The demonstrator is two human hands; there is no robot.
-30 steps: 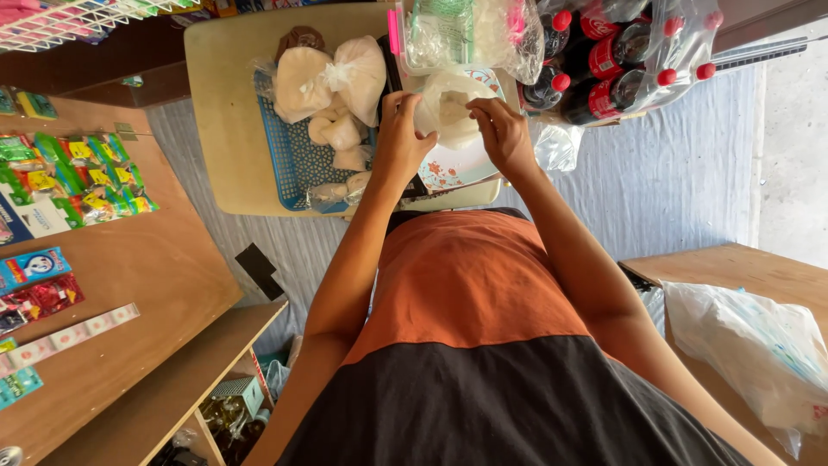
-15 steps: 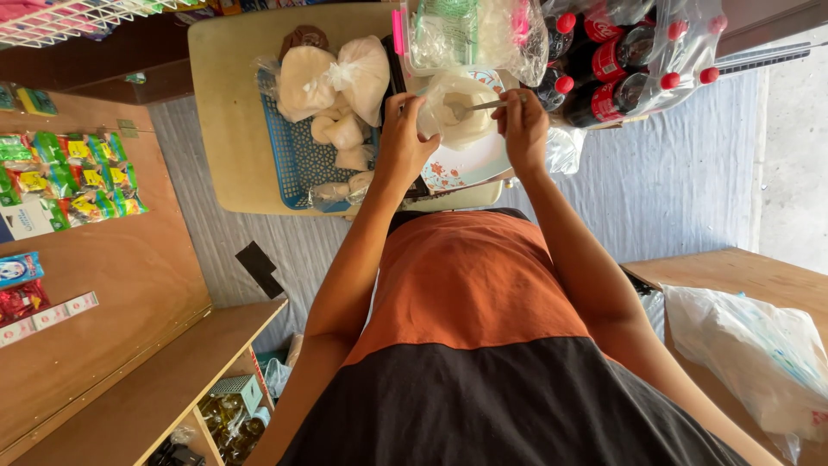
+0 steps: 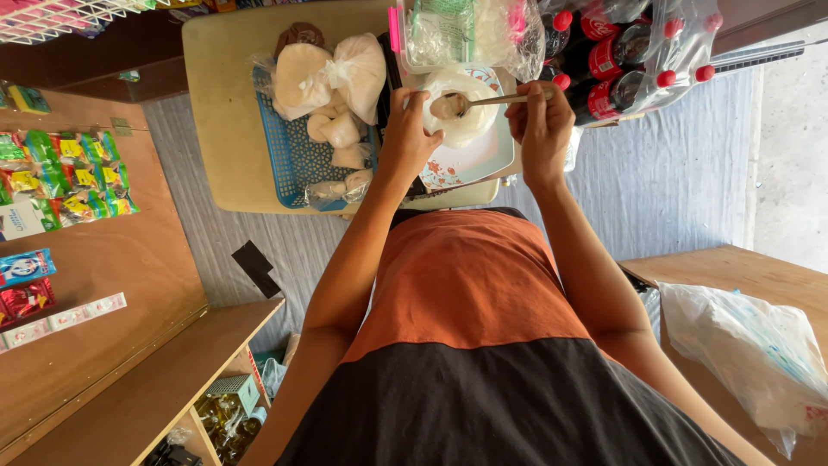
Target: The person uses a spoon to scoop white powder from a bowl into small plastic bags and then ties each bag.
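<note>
Beige table [image 3: 228, 129]: right hand [image 3: 542, 129] lifts metal spoon [image 3: 483, 101], perhaps powder-filled.

**Hand and Arm Position**

Both bare arms extend from the near torso toward the far edge of the scene, converging slightly. The left hand [image 3: 407, 138] sits left of centre, fingers curled in a closed grasp, thumb pointing far. The right hand [image 3: 542, 121] sits to its right, at about the same distance away, fingers pinched shut, wrist straight. The hands are near each other but apart.
</note>
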